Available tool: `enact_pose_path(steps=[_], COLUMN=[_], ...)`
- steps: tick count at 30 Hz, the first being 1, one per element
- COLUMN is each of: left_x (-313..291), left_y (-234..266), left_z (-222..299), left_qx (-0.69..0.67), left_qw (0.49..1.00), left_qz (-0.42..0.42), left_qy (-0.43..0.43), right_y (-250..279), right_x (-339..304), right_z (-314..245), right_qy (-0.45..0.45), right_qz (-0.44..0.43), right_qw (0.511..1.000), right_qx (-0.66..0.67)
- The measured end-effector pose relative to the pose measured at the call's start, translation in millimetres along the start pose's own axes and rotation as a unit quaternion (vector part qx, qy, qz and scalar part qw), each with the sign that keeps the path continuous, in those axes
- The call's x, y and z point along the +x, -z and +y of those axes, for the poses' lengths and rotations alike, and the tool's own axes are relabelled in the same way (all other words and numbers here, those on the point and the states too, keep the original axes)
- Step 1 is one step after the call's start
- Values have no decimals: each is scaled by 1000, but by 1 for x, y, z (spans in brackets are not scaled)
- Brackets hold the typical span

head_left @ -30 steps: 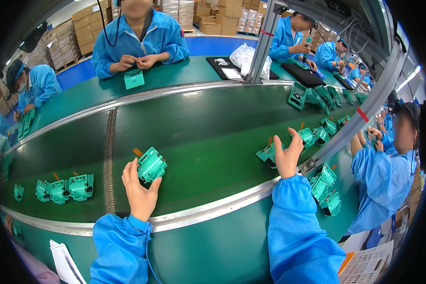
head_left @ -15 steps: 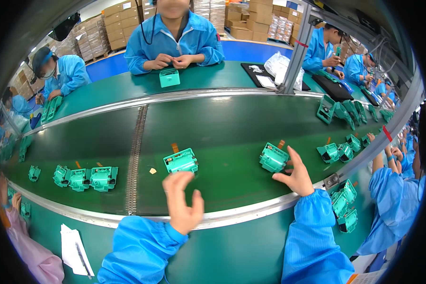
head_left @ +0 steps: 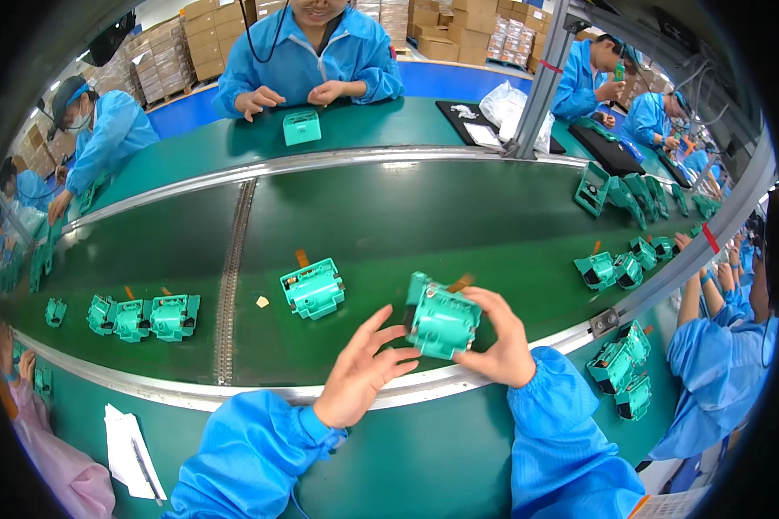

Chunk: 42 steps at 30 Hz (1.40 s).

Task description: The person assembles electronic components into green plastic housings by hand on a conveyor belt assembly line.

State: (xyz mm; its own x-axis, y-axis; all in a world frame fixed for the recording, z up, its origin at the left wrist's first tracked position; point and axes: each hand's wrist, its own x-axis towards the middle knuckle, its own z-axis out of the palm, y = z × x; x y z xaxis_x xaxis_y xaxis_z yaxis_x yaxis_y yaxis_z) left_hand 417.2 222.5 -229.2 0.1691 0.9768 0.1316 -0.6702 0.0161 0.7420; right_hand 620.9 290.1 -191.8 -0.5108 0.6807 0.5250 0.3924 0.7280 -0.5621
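Observation:
My right hand (head_left: 504, 348) grips a green plastic housing (head_left: 444, 322) at its right side, thumb below and fingers above. The housing is held tilted over the near edge of the conveyor belt, with dark parts on its left side and a short orange strip sticking out behind. Close to its left side is my left hand (head_left: 361, 370), fingers stretched apart; whether the fingertips touch the housing I cannot tell. Another green housing (head_left: 313, 289) with an orange strip lies on the belt beyond my left hand.
More green housings (head_left: 175, 317) sit on the belt at left; others (head_left: 599, 271) are at right. Several housings (head_left: 614, 368) rest by my right sleeve. White papers (head_left: 130, 454) with a pen lie at near left. A metal post (head_left: 541, 82) rises beyond the belt. Co-workers sit around.
My right hand has taken hold of the housing and brought it left and nearer. My left hand has moved right toward it. Housings on the belt appear slightly farther left. The person opposite has spread their hands.

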Motion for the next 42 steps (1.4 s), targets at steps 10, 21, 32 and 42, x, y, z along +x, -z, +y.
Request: enact_pose_path(steps=[10,21,32,42], left_x=[2,4,6,7], left_y=[22,14,17,17], left_z=[-6,-1,-3,-5], left_qx=[-157,-140,-77,-72], left_qw=[986,989,995,997], left_qz=[-42,-6,-43,14], left_qy=[34,55,43,30], right_y=[-26,-26,-22,-25], right_x=[-17,-19,-20,-17], right_z=[0,-13,-12,-10], right_qy=[-89,14,-2,-117], right_qz=[-79,6,15,18], right_qw=[969,997,997,882], right_qx=[216,74,72,456])
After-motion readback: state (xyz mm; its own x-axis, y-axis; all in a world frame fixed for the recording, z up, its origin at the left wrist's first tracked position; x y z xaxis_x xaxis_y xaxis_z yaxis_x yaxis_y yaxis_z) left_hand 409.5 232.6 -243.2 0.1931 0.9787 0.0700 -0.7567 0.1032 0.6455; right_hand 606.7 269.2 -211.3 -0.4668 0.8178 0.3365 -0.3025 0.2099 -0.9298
